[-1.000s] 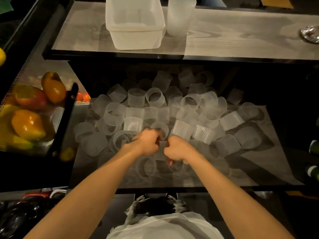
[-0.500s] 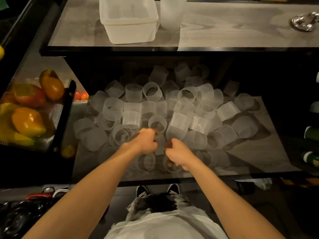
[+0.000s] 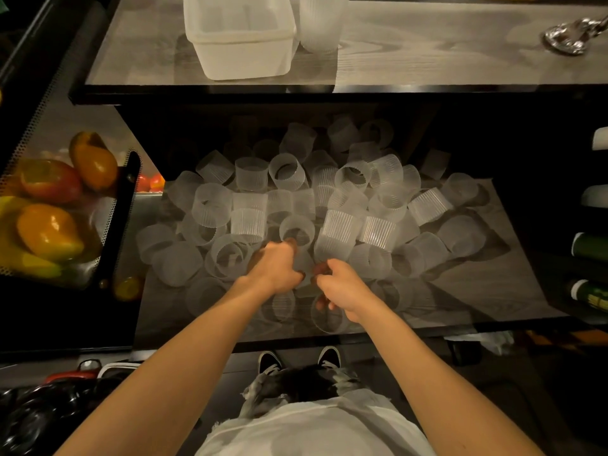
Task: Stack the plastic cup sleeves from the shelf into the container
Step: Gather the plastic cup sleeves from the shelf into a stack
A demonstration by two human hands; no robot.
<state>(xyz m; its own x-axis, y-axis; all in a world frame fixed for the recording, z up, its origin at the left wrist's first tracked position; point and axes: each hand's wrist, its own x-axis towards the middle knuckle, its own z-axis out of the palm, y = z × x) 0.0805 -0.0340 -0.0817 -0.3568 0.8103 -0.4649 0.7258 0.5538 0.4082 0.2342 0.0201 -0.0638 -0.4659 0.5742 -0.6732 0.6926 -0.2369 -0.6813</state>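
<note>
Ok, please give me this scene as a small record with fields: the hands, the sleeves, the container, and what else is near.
left hand: fingers curled on a cup sleeve at the front of the pile
right hand: fingers curled on another cup sleeve, close beside the left hand
loose sleeves: heaped on the lower shelf
container: on the upper shelf, no sleeves visible inside
stacked sleeves: upright, right of the container, outside it
peppers: in a mesh basket, far left
</note>
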